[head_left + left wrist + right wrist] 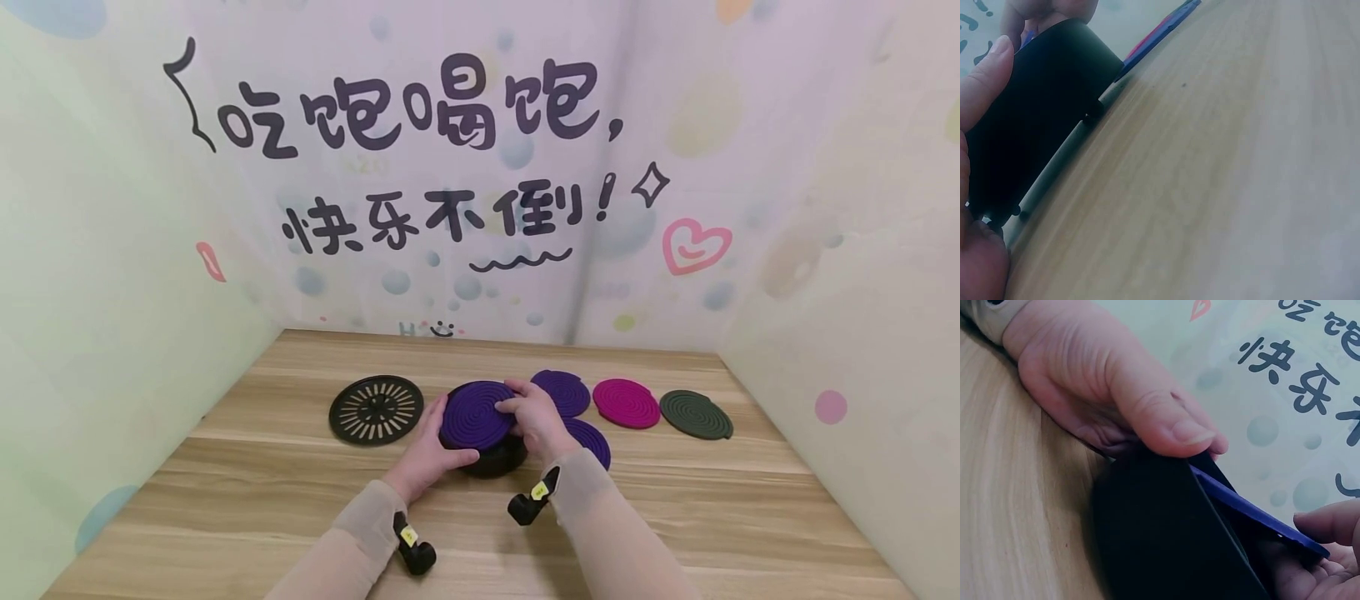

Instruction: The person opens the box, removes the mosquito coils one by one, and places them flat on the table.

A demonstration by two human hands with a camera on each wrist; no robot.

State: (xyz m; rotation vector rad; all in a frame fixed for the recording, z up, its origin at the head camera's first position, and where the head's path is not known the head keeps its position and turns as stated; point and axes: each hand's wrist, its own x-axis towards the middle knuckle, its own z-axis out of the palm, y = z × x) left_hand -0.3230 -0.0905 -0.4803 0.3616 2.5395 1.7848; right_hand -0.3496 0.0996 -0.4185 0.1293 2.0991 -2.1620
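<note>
In the head view a purple mosquito coil (pixel 474 417) lies tilted over a round black mosquito coil holder (pixel 498 460). My left hand (pixel 426 454) grips the holder's left side, and its thumb is by the near rim. In the right wrist view, fingers (pixel 1332 522) of the left hand also touch the coil's raised edge. My right hand (pixel 538 417) pinches the coil's right edge, its thumb (pixel 1179 434) close to the holder's rim. The left wrist view shows the holder's dark side (pixel 1041 106) and small feet low over the wood. The holder's inside is mostly hidden.
A slotted black lid (pixel 377 408) lies left of the holder. Two purple coils (pixel 562 393), partly behind the right arm, a magenta coil (pixel 627 403) and a dark green coil (pixel 696 414) lie to the right. Walls enclose the wooden table (pixel 720 517).
</note>
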